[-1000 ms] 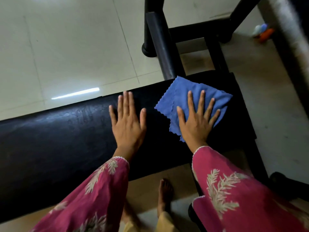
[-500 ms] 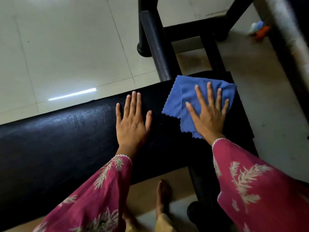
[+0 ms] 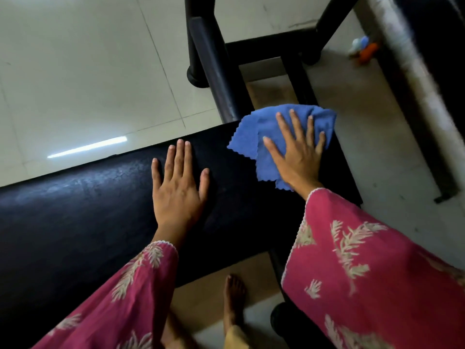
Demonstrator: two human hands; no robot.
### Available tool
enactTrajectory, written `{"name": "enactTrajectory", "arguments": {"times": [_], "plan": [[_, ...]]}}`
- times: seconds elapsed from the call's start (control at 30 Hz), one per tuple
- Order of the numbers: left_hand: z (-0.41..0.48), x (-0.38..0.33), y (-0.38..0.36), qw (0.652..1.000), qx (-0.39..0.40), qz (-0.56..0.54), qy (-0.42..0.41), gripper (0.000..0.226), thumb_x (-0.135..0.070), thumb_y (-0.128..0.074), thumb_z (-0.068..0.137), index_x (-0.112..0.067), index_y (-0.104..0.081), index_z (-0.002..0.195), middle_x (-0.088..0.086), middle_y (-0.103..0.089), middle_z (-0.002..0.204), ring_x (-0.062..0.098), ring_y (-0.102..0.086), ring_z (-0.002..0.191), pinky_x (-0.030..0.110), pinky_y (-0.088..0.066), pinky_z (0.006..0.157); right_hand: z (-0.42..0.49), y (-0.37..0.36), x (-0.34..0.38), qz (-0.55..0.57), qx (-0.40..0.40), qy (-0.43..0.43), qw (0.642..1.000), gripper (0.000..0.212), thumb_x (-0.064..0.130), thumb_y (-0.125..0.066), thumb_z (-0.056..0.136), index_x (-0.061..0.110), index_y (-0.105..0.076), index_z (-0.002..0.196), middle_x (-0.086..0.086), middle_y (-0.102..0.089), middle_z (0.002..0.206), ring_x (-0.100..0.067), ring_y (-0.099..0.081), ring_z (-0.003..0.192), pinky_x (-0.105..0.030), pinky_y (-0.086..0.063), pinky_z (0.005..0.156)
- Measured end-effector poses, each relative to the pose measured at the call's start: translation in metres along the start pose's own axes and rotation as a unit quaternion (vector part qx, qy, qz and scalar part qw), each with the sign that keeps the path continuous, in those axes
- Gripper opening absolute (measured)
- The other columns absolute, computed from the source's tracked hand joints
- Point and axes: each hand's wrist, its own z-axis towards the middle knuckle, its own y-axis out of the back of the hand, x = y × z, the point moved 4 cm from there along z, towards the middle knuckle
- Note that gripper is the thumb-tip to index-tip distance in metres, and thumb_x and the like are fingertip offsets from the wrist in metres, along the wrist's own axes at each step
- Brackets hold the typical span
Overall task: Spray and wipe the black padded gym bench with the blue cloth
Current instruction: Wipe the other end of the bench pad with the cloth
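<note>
The black padded gym bench [image 3: 83,207] runs from lower left to the right across the view. A blue cloth [image 3: 254,137] with zigzag edges lies at the bench's far right end, partly hanging over the far edge. My right hand [image 3: 297,154] presses flat on the cloth, fingers spread. My left hand [image 3: 178,190] rests flat on the bare pad to the left of the cloth, fingers apart, holding nothing. No spray bottle is clearly in my hands.
Black metal frame tubes [image 3: 214,71] rise behind the bench's right end. A small white, blue and orange object [image 3: 363,50] lies on the tiled floor at the upper right. My bare foot [image 3: 234,295] stands below the bench.
My right hand has slid the blue cloth to the right and away, up to the bench's end, where it bunches. My left hand has stayed pressed on the pad.
</note>
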Motion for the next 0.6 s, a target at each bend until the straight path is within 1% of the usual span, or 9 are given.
{"name": "enactTrajectory", "arguments": {"times": [0.07, 0.1, 0.2, 0.23, 0.33, 0.37, 0.47, 0.5, 0.6], "plan": [[0.0, 0.0, -0.001, 1.0, 0.002, 0.004, 0.0, 0.063, -0.048, -0.02, 0.095, -0.015, -0.01, 0.148, 0.002, -0.013, 0.157, 0.013, -0.004, 0.144, 0.039, 0.006, 0.116, 0.005, 0.003, -0.013, 0.04, -0.025, -0.102, 0.994, 0.065, 0.064, -0.03, 0.087, 0.036, -0.02, 0.145, 0.007, -0.014, 0.156, -0.03, -0.004, 0.143, -0.058, -0.005, 0.111], [0.0, 0.0, -0.002, 1.0, 0.001, 0.005, 0.001, 0.063, -0.048, -0.021, 0.096, -0.015, -0.009, 0.148, 0.002, -0.013, 0.157, 0.013, -0.005, 0.144, 0.039, 0.007, 0.116, 0.004, 0.001, -0.012, 0.045, -0.028, -0.124, 0.991, 0.064, 0.063, -0.031, 0.088, 0.036, -0.018, 0.145, 0.006, -0.012, 0.156, -0.031, -0.002, 0.143, -0.059, -0.004, 0.111], [0.001, 0.0, -0.002, 1.0, 0.001, 0.005, 0.0, 0.063, -0.048, -0.02, 0.096, -0.015, -0.009, 0.148, 0.002, -0.013, 0.157, 0.013, -0.005, 0.144, 0.039, 0.008, 0.115, 0.002, 0.0, -0.01, -0.015, 0.003, 0.008, 1.0, 0.069, 0.068, -0.022, 0.084, 0.038, -0.013, 0.145, 0.01, -0.01, 0.156, -0.032, -0.002, 0.143, -0.058, -0.003, 0.11], [0.001, 0.0, -0.002, 1.0, 0.0, 0.004, 0.0, 0.063, -0.048, -0.02, 0.096, -0.015, -0.009, 0.148, 0.002, -0.013, 0.157, 0.013, -0.005, 0.144, 0.039, 0.008, 0.115, 0.007, 0.002, -0.017, -0.016, 0.009, 0.028, 0.999, 0.071, 0.069, -0.02, 0.082, 0.037, -0.015, 0.145, 0.009, -0.012, 0.156, -0.031, -0.004, 0.143, -0.058, -0.005, 0.11], [0.001, -0.001, -0.002, 1.0, 0.001, 0.003, -0.002, 0.063, -0.048, -0.02, 0.096, -0.016, -0.009, 0.148, 0.002, -0.013, 0.157, 0.013, -0.004, 0.144, 0.04, 0.006, 0.116, 0.017, 0.007, -0.038, 0.031, -0.017, -0.075, 0.997, 0.068, 0.065, -0.027, 0.085, 0.033, -0.019, 0.145, 0.004, -0.015, 0.156, -0.034, -0.007, 0.142, -0.059, -0.007, 0.111], [0.001, -0.001, -0.002, 1.0, 0.0, 0.003, -0.001, 0.063, -0.048, -0.019, 0.095, -0.016, -0.008, 0.148, 0.002, -0.012, 0.157, 0.013, -0.004, 0.144, 0.04, 0.006, 0.116, 0.013, 0.006, -0.034, 0.029, -0.022, -0.077, 0.996, 0.068, 0.064, -0.027, 0.086, 0.033, -0.019, 0.145, 0.003, -0.015, 0.156, -0.036, -0.007, 0.142, -0.059, -0.007, 0.112], [0.0, 0.0, -0.002, 1.0, -0.001, 0.001, -0.001, 0.063, -0.048, -0.018, 0.096, -0.016, -0.007, 0.148, 0.002, -0.011, 0.157, 0.012, -0.003, 0.144, 0.04, 0.005, 0.116, -0.004, 0.005, -0.035, -0.026, 0.002, 0.046, 0.999, 0.071, 0.067, -0.019, 0.083, 0.033, -0.016, 0.145, 0.005, -0.015, 0.155, -0.035, -0.009, 0.142, -0.056, -0.008, 0.111], [0.0, 0.0, -0.002, 1.0, -0.003, 0.001, -0.002, 0.063, -0.048, -0.018, 0.096, -0.016, -0.008, 0.148, 0.002, -0.011, 0.157, 0.012, -0.003, 0.144, 0.04, 0.005, 0.117, -0.005, 0.007, -0.044, -0.028, 0.02, 0.047, 0.998, 0.072, 0.068, -0.019, 0.082, 0.034, -0.014, 0.146, 0.005, -0.013, 0.156, -0.033, -0.007, 0.142, -0.056, -0.009, 0.111], [0.0, 0.0, -0.002, 1.0, 0.0, 0.003, -0.004, 0.063, -0.049, -0.018, 0.096, -0.016, -0.007, 0.148, 0.001, -0.01, 0.157, 0.012, -0.002, 0.144, 0.041, 0.005, 0.117, -0.008, 0.008, -0.064, 0.018, 0.0, -0.104, 0.994, 0.073, 0.068, -0.02, 0.083, 0.032, -0.013, 0.147, 0.002, -0.01, 0.157, -0.034, -0.007, 0.142, -0.056, -0.012, 0.112]]}}
